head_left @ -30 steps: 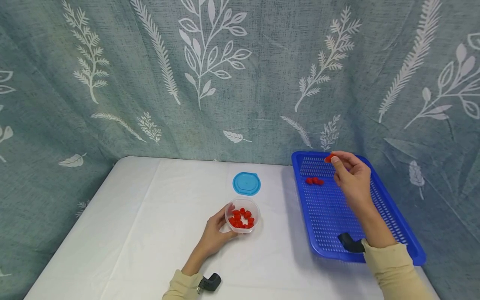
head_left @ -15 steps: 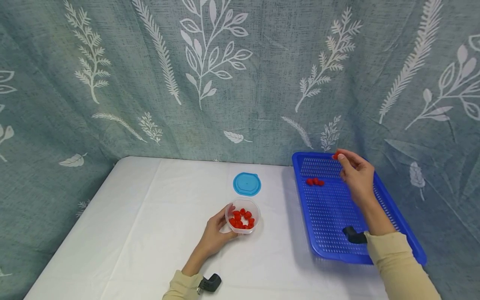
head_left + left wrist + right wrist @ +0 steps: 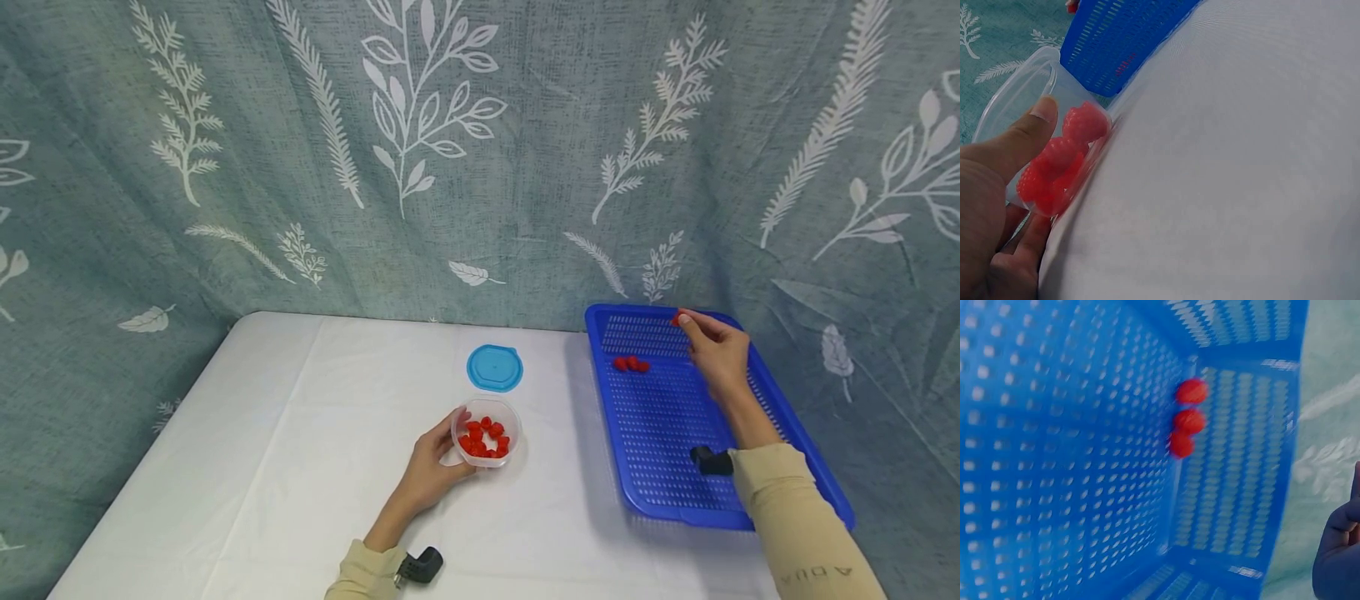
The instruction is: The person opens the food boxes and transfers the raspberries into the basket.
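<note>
My left hand (image 3: 431, 475) grips a small clear plastic container (image 3: 517, 440) on the white table, thumb on one side and fingers round the other. Several red raspberries (image 3: 1085, 122) lie at its bottom. Over the far end of the blue basket (image 3: 652, 433), my right hand (image 3: 716, 354) pinches one red raspberry (image 3: 677, 317) between thumb and fingertips. Three more raspberries (image 3: 1189, 420) sit in a row on the basket floor, against its far wall. In the right wrist view only part of the hand shows at the right edge, and the pinched raspberry is hidden.
A round blue lid (image 3: 495, 367) lies flat on the table (image 3: 337, 400), just behind the container. The basket's tall perforated walls stand at the table's right side. Behind everything hangs a grey-green curtain (image 3: 525, 208) with white leaf prints.
My right hand has shifted a little to the right over the basket, still pinching the raspberry. The left hand and the container have stayed in place.
</note>
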### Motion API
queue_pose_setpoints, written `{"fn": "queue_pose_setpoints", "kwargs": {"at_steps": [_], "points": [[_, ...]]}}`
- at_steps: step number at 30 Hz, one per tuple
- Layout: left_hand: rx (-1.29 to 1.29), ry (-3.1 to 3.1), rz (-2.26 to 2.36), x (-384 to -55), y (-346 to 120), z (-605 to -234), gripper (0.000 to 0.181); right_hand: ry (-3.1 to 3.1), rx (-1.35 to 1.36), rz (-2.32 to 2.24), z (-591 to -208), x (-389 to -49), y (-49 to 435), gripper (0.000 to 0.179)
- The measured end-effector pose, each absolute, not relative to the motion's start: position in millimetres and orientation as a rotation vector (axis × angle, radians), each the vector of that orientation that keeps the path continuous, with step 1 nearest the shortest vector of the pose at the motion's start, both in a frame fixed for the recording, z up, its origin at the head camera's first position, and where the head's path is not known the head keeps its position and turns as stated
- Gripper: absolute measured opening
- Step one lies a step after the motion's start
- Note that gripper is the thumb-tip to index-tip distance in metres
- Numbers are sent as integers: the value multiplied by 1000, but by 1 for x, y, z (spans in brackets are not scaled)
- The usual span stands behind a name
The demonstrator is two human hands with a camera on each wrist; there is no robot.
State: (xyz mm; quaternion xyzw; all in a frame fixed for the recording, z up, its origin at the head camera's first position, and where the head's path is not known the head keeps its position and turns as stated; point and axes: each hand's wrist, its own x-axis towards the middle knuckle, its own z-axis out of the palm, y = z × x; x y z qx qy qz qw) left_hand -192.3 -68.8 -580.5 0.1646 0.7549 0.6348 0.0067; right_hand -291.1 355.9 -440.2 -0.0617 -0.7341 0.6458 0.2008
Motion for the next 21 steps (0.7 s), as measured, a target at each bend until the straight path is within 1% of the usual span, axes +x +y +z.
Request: {"fn": "queue_pose_setpoints", "kwargs": {"at_steps": [3, 9, 21], "points": [[500, 2367, 1994, -193, -67, -580, 84, -2109, -213, 1693, -450, -301, 365, 36], [458, 2388, 1998, -192, -65, -580, 84, -2239, -201, 1512, -470, -312, 379, 40], [526, 2384, 1980, -193, -70, -582, 83, -2525, -143, 1431, -499, -315, 401, 51]]}}
